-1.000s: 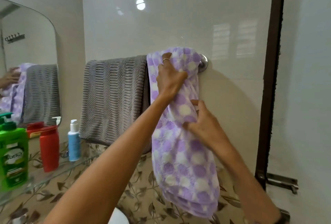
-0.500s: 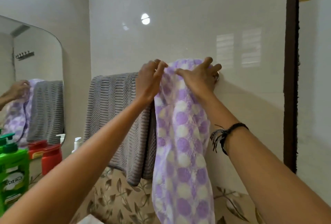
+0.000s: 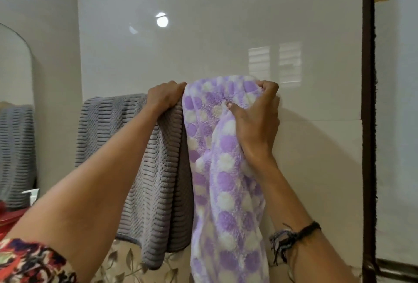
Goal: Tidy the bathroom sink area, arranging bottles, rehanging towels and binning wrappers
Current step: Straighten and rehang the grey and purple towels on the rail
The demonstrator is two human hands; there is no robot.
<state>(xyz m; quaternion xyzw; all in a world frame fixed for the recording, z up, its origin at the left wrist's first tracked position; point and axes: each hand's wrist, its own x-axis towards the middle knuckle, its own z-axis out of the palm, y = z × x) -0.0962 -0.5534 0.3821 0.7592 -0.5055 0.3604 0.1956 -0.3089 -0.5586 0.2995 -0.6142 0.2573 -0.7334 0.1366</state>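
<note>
A fluffy purple-and-white spotted towel (image 3: 226,181) hangs down the pale tiled wall from a rail hidden under it. My right hand (image 3: 257,119) grips the towel's top right part, thumb pressed into the pile. My left hand (image 3: 165,98) is curled over the top at the towel's left edge, where it meets a grey ribbed towel (image 3: 140,158) hanging beside it. Whether the left fingers hold the purple towel, the grey one or the rail is hidden.
A mirror (image 3: 15,113) on the left wall reflects the grey towel. A red bottle top (image 3: 9,217) and a white pump head (image 3: 32,194) show at the lower left edge. A dark door frame (image 3: 368,124) runs down the right.
The view has tilted up and moved closer. My right hand has gone from fingers laid over the towel's top to a fist gripping it. My left hand stays at the left edge.
</note>
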